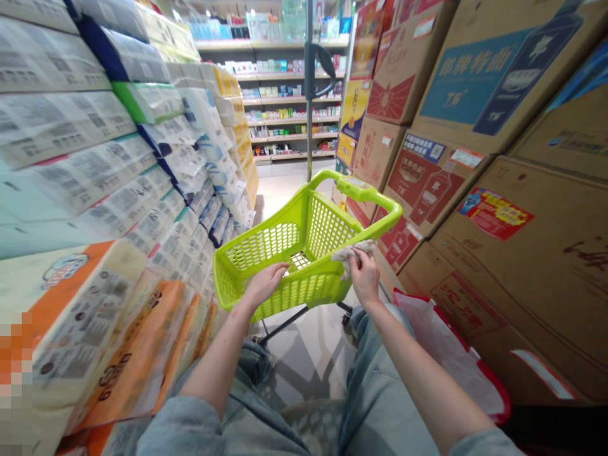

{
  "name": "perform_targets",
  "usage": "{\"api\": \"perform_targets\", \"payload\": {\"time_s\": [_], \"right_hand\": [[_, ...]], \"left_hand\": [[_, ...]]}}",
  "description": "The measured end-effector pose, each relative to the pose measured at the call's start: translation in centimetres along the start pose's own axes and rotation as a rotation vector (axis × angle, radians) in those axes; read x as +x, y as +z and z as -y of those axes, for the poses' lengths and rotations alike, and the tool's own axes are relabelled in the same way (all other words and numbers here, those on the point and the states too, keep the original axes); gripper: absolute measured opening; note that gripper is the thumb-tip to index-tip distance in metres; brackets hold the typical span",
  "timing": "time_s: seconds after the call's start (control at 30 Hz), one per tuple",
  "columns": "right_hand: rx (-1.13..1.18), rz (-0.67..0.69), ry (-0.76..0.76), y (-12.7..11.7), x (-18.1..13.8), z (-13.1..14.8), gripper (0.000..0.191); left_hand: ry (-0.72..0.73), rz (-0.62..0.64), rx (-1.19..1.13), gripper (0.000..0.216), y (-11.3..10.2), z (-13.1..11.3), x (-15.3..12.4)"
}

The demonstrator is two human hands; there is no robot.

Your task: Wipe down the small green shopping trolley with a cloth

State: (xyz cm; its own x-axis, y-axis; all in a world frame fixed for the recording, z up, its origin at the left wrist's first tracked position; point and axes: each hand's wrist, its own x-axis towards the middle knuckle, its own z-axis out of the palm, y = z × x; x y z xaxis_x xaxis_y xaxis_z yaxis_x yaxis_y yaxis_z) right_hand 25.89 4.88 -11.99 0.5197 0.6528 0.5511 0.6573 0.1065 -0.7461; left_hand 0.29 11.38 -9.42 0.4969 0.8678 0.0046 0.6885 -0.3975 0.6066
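Observation:
A lime-green plastic shopping basket (266, 247) on a dark wheeled frame stands on the floor in front of my knees. My left hand (266, 282) grips the basket's near rim, fingers curled over the edge. My right hand (363, 271) is closed on a crumpled grey-white cloth (349, 253), pressed against the rim at the basket's right corner. Nothing lies inside the basket that I can see. Its green handle (365, 193) arches over the far side. I sit low, with my jeans-clad legs below the basket.
Stacked tissue and paper packs (114, 190) wall the left side of a narrow aisle. Brown cartons (475, 190) are piled high on the right. A white bag with red trim (451, 354) lies by my right leg. A metal pole (309, 95) and stocked shelves (289, 101) stand beyond the basket.

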Motion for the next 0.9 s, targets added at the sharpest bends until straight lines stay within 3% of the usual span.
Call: {"api": "perform_targets", "payload": {"time_s": [0.13, 0.33, 0.53, 0.6, 0.7, 0.8, 0.9], "right_hand": [[-0.033, 0.014, 0.041, 1.8, -0.3, 0.5, 0.032], [-0.002, 0.198, -0.049, 5.5, -5.0, 2.9, 0.029], [-0.081, 0.458, -0.198, 6.0, -6.2, 4.1, 0.022], [-0.05, 0.48, -0.188, 5.9, -5.6, 3.6, 0.022], [-0.004, 0.381, -0.065, 5.6, -4.2, 1.7, 0.021], [-0.046, 0.181, 0.093, 4.9, -2.5, -0.7, 0.022], [-0.08, 0.03, 0.122, 3.4, -1.1, -2.1, 0.026]], "left_hand": [[-0.138, 0.077, 0.213, 0.056, -0.3, 1.2, -1.4], [-0.073, 0.057, 0.37, 0.053, 1.0, 0.0, -1.5], [-0.055, 0.044, 0.408, 0.045, 1.3, -0.6, -1.0], [-0.048, 0.04, 0.413, 0.044, 1.3, -0.6, -1.0], [-0.044, 0.042, 0.419, 0.044, 1.3, -0.7, -1.1], [-0.05, 0.055, 0.416, 0.046, 1.2, -0.9, -1.2], [-0.06, 0.063, 0.414, 0.046, 1.2, -0.9, -1.3]]}}
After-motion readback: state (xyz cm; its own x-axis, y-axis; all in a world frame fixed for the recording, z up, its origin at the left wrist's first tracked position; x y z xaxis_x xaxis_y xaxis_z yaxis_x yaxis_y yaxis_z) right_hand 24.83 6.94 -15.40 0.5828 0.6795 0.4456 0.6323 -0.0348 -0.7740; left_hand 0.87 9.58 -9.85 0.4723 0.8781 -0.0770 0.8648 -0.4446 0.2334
